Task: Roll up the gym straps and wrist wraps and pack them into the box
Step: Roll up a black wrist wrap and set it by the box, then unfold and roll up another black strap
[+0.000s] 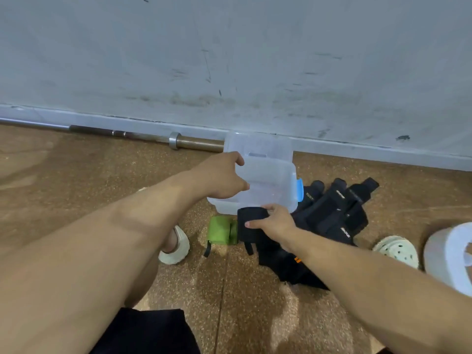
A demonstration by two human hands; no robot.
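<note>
Hands: left hand (pixel 224 178) grips box (pixel 268 185) rim, right hand (pixel 277 221) pinches rolled black wrap (pixel 251 222) — held just below box opening, right nearer.

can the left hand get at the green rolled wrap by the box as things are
Probably not right away: the left hand grips the box wall. The green wrap lies uncovered on the floor below it, so once it lets go the way looks free.

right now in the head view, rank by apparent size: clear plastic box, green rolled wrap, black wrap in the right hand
1. clear plastic box
2. black wrap, partly covered by the right hand
3. green rolled wrap, close to the black one, so unsure
</note>
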